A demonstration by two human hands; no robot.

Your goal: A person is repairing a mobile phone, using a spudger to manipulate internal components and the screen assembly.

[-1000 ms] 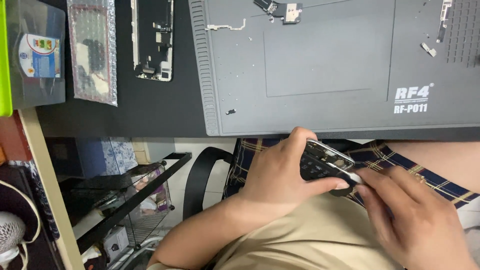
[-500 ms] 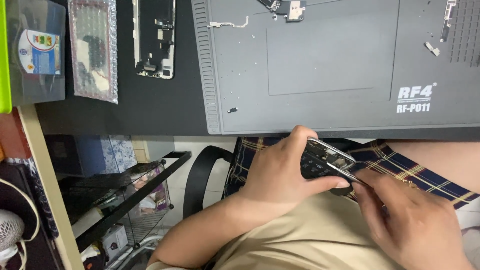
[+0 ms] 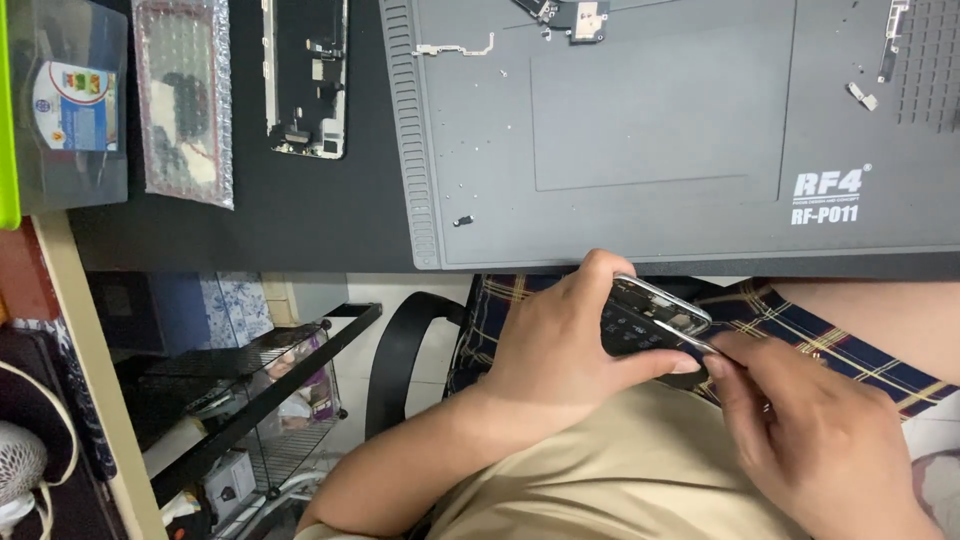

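Observation:
My left hand [image 3: 560, 350] grips an opened phone body [image 3: 655, 315] with a metal frame, held over my lap just below the desk edge. My right hand [image 3: 810, 430] pinches thin metal tweezers [image 3: 690, 338], whose tip rests on the phone's dark inside. On the desk above lies a grey repair mat [image 3: 660, 130] with small screws and loose parts [image 3: 570, 15] near its far edge. A detached phone screen [image 3: 305, 75] lies left of the mat.
A bubble-wrap pouch [image 3: 185, 100] and a clear plastic box [image 3: 70, 110] sit at the desk's left. Below the desk stand a black wire shelf [image 3: 250, 380] and a black chair arm [image 3: 395, 370]. A white fan [image 3: 20, 470] shows at the bottom left.
Both hands stay on the phone; the right hand has shifted the tweezers slightly on it. The view has drifted a little.

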